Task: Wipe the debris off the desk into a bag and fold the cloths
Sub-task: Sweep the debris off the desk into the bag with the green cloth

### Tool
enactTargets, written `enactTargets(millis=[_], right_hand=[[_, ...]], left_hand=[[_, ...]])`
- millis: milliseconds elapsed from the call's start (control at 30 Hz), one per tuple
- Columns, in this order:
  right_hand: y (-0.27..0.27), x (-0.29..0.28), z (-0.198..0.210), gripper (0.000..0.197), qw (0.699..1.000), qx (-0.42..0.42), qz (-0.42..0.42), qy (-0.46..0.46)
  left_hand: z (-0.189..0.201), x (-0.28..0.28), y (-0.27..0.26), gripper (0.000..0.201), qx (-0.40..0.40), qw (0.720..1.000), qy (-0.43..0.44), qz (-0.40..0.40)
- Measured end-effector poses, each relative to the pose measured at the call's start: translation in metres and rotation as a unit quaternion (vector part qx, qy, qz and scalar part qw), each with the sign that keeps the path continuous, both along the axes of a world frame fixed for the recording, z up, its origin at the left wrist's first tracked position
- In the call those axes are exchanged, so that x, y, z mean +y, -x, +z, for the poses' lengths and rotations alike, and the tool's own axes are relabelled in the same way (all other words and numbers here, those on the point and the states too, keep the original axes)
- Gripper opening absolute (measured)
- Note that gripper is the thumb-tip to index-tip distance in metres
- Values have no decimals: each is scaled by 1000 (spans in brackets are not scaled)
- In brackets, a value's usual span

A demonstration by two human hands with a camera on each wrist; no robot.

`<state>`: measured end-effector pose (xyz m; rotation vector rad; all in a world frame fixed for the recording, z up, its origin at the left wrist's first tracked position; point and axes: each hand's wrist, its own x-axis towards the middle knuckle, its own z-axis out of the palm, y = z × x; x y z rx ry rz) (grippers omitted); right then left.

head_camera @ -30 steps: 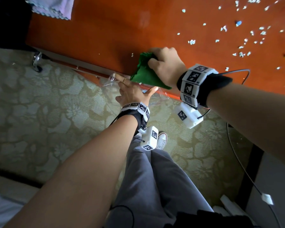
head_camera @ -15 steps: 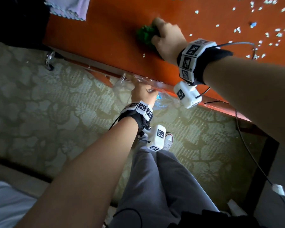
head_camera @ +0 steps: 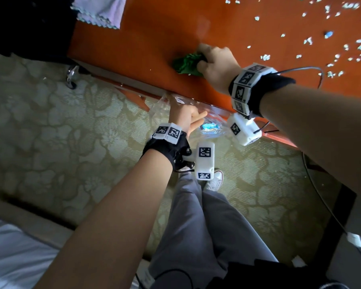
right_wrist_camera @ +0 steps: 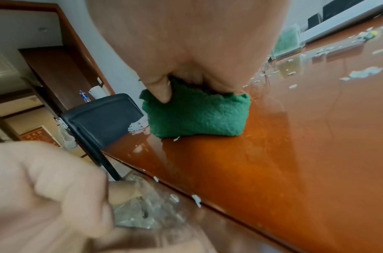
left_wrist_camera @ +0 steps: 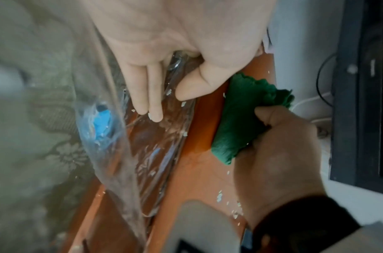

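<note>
My right hand [head_camera: 204, 59] grips a bunched green cloth [head_camera: 187, 64] and presses it on the orange desk [head_camera: 154, 49], a short way in from the near edge. The cloth [right_wrist_camera: 197, 114] shows under my thumb in the right wrist view. Below the edge, my left hand [head_camera: 182, 110] holds the rim of a clear plastic bag [head_camera: 209, 130] against the desk's side. The bag [left_wrist_camera: 121, 145] hangs down with a blue scrap and white bits inside. White paper debris [head_camera: 329, 49] is scattered over the desk to the right. A few scraps [right_wrist_camera: 196, 199] lie at the edge.
A lilac cloth [head_camera: 98, 11] lies at the desk's far left corner. A black chair [right_wrist_camera: 99, 116] stands beyond that end. Patterned carpet [head_camera: 50, 132] is below, with my grey trousers and shoe. A cable [head_camera: 300, 69] runs from my right wrist over the desk.
My right hand carried the green cloth from the desk edge above the bag back onto the desk top. My left hand stayed at the edge with the bag, its fingers closing more.
</note>
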<state>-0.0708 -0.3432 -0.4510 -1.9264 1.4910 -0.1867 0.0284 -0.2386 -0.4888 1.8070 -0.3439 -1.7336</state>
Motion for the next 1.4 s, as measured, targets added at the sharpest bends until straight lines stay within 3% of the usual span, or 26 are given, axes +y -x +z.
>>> enactTargets(millis=[167, 233, 300, 433, 533, 733, 867, 1100, 1267, 1400], right_hand=[[1, 3, -3, 27, 1000, -18, -7, -8], [1, 3, -4, 27, 1000, -18, -10, -11], [2, 3, -3, 28, 1000, -16, -9, -11], [1, 4, -3, 29, 1000, -17, -8, -13], [1, 5, -4, 31, 1000, -19, -9, -14], [4, 7, -3, 31, 1000, -16, -4, -15], [7, 10, -1, 32, 1000, -13, 7, -17], [14, 12, 2, 30, 1000, -18, 2, -25], [17, 16, 3, 29, 999, -24, -3, -31], [19, 18, 3, 32, 999, -21, -3, -37]], left_hand=[[-5, 4, 3, 28, 39, 998, -12, 45], [-3, 7, 5, 14, 28, 999, -5, 31], [-4, 8, 4, 69, 11, 998, -20, 66], [2, 12, 7, 65, 38, 992, -27, 116], [0, 15, 5, 98, 33, 993, 8, 116], [3, 13, 8, 87, 41, 989, -1, 140], [9, 0, 14, 22, 103, 970, -42, 218], [11, -3, 15, 50, 68, 978, -55, 191], [9, -16, 12, 63, 87, 960, -76, 255], [16, -17, 16, 58, 117, 954, -59, 269]])
